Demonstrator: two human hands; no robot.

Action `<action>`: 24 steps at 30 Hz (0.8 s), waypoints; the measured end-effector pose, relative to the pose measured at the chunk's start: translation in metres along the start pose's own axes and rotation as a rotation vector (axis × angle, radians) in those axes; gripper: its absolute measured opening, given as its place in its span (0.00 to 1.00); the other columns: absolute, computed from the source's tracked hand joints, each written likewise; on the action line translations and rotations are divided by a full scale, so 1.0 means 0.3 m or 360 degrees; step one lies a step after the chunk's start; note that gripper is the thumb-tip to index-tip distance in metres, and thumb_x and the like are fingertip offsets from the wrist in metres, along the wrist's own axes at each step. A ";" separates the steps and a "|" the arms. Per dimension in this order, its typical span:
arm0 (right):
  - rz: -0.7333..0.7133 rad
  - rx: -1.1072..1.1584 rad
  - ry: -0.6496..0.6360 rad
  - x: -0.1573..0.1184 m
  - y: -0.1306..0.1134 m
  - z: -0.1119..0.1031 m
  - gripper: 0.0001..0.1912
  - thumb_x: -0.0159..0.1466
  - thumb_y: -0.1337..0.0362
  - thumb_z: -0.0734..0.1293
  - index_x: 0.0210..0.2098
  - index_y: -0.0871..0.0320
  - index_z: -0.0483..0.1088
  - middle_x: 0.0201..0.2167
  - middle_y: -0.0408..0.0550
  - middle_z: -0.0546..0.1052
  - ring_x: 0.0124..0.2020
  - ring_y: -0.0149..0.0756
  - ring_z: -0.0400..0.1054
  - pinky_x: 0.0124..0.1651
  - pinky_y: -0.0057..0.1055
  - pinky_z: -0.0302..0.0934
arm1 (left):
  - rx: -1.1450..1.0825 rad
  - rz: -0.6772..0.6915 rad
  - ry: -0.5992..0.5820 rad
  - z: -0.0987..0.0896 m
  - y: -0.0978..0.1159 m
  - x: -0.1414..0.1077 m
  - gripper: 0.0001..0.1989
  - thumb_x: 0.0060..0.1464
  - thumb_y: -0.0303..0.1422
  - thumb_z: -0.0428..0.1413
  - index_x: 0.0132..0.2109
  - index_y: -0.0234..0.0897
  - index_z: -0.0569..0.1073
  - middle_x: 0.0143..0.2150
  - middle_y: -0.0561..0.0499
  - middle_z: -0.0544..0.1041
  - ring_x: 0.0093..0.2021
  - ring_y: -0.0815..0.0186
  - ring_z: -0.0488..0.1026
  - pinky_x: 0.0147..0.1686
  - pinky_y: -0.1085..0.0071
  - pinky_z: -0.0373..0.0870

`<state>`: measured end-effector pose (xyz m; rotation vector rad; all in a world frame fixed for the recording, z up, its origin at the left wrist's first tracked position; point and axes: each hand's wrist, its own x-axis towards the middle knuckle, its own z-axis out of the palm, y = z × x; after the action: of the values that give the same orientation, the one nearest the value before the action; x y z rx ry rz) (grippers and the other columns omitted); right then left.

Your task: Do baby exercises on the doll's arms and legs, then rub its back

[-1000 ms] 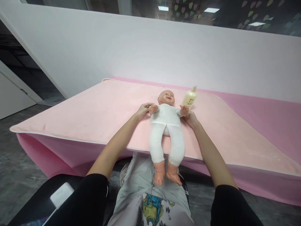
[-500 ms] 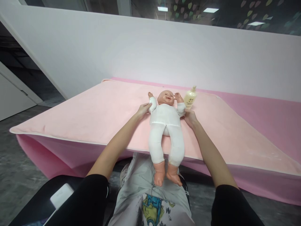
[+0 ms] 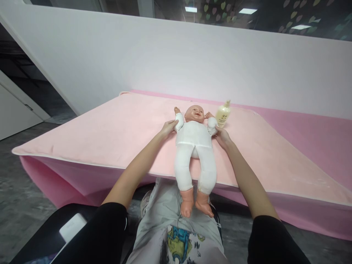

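While each hand, left hand (image 3: 168,128) and right hand (image 3: 221,136), holds the doll (image 3: 194,146) by an upper arm beside the bottle (image 3: 223,114), gentle, even lifting seems wisest.

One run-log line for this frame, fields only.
left hand: grips doll arm | right hand: grips other arm | doll: on back on pink mat, feet over edge | lotion bottle: upright by doll's head

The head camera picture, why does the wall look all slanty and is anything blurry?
In the head view, the wide lens bends the white wall and pink mat edges; even ceiling light, soft shadows; the doll and both hands look sharp, only the floor corners smear.
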<state>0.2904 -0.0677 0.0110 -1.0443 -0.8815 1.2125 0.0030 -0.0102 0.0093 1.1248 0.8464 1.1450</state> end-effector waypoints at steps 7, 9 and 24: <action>-0.0050 -0.0189 -0.0028 -0.022 -0.014 0.031 0.14 0.55 0.59 0.69 0.41 0.57 0.73 0.41 0.45 0.78 0.41 0.36 0.71 0.39 0.29 0.67 | 0.0002 -0.0007 0.0004 0.005 0.003 0.000 0.13 0.52 0.37 0.59 0.40 0.31 0.75 0.32 0.47 0.77 0.28 0.68 0.72 0.31 0.71 0.66; -0.0061 -0.0180 -0.0050 -0.026 -0.016 0.032 0.15 0.55 0.58 0.70 0.41 0.56 0.73 0.41 0.44 0.78 0.41 0.36 0.71 0.40 0.29 0.67 | -0.0006 -0.0017 -0.0001 0.003 0.007 -0.004 0.13 0.50 0.36 0.60 0.40 0.31 0.76 0.33 0.47 0.77 0.29 0.68 0.72 0.31 0.71 0.66; -0.0049 -0.0194 -0.0289 -0.046 -0.022 -0.008 0.16 0.40 0.69 0.76 0.30 0.58 0.76 0.33 0.45 0.79 0.37 0.37 0.72 0.47 0.36 0.67 | -0.0200 0.0081 -0.0209 -0.004 0.011 -0.030 0.12 0.30 0.19 0.57 0.28 0.33 0.73 0.37 0.48 0.78 0.35 0.64 0.74 0.37 0.68 0.70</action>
<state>0.2925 -0.0819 0.0167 -1.0250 -1.1203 1.2542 -0.0010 -0.0185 0.0121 1.1099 0.6387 1.1371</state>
